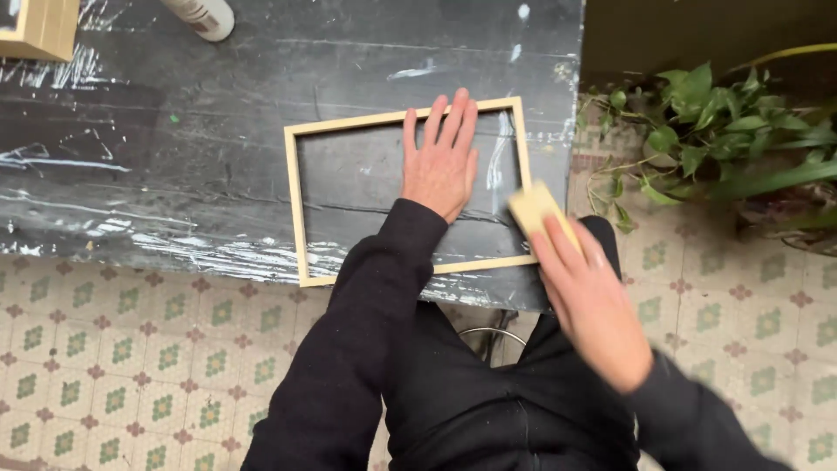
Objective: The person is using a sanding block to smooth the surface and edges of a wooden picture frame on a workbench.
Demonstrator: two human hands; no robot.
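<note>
- My left hand (442, 161) lies flat, palm down, fingers straight and close together, on the dark bench top inside the pale rectangular wooden frame (299, 209); the fingertips reach up to the frame's far rail and touch or overlap it.
- That hand grips nothing; it just presses down.
- My right hand (593, 301) has its fingers stretched over a small yellowish block (534, 209), holding it from above; the hand is blurred, so I cannot tell how the thumb sits.
- The block rests against the frame's right-hand rail, close to the frame's near right corner, at the bench's right edge.
- The frame lies flat on the black, scuffed bench (174, 148), which is streaked with white paint marks, near its front right corner; the frame's near rail runs along the bench's front edge.
- At the bench's far left corner sits part of a pale wooden box (39, 30), cut off by the picture's border.
- Just right of it, along the far edge, lies the end of a white cylindrical bottle or tube (202, 17).
- My black sleeves and dark clothing fill the bottom of the view.
- Beyond the bench's right edge a green leafy plant (706, 131) spreads over the patterned tiled floor (113, 366).
</note>
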